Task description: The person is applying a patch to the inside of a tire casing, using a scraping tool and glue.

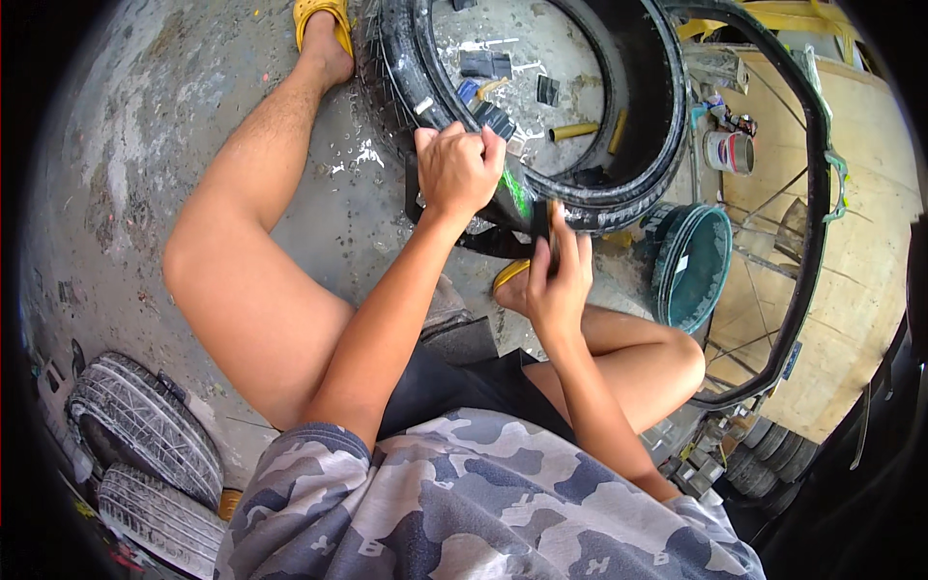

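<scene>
Tire [394, 72] is sitting under the left hand [454, 174], fingers clamping its edge. Right-hand fingers [570, 244] are gripping a dark block [540, 222].

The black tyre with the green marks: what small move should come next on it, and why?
Perhaps ease the dark flat piece in the right hand toward the green marks. It is close beside them at the near edge of the tyre, while the left hand is curled over the tyre on their other side, likely steadying it.
</scene>
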The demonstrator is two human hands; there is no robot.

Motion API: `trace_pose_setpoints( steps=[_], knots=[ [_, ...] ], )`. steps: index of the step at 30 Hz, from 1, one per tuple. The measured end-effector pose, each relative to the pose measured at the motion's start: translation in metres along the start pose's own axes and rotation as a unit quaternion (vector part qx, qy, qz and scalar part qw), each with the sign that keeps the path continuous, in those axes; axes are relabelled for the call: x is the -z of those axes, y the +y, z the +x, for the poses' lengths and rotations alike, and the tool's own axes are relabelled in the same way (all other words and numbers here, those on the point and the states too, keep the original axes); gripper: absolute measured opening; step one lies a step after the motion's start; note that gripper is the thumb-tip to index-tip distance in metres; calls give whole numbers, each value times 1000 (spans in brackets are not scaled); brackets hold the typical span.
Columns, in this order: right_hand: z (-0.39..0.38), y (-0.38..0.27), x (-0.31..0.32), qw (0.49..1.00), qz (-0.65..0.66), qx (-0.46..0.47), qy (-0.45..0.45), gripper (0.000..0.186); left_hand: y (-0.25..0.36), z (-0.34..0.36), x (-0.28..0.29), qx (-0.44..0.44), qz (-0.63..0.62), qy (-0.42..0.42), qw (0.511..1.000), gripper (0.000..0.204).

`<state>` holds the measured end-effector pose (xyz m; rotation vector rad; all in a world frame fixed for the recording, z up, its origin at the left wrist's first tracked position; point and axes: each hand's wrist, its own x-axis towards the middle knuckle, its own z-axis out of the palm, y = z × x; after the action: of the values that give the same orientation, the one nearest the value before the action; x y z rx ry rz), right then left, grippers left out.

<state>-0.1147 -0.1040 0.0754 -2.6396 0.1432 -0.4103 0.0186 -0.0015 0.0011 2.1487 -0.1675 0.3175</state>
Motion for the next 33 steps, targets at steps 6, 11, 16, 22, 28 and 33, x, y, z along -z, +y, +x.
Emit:
trace_pose_setpoints(
  steps=[6,11,16,22,28,33],
  knots=[
    [60,3,-21,997,-13,-73,1,48,6,3,-8,3,4,-5,1000,41],
    [-20,31,-3,998,21,-50,17,48,3,0,-2,-9,6,-5,1000,42],
    [49,1,-20,998,13,-64,18,48,4,2,-1,-8,-6,-10,1000,40],
    [1,11,-7,999,13,-45,8,52,-2,-1,-1,-14,-2,-8,1000,40],
    [47,-9,-18,998,7,-67,-4,48,0,-2,-3,-12,-29,0,1000,41],
    [28,-8,-16,1000,-7,-20,-13,51,-2,-1,-1,-4,-41,4,999,44]
  ],
)
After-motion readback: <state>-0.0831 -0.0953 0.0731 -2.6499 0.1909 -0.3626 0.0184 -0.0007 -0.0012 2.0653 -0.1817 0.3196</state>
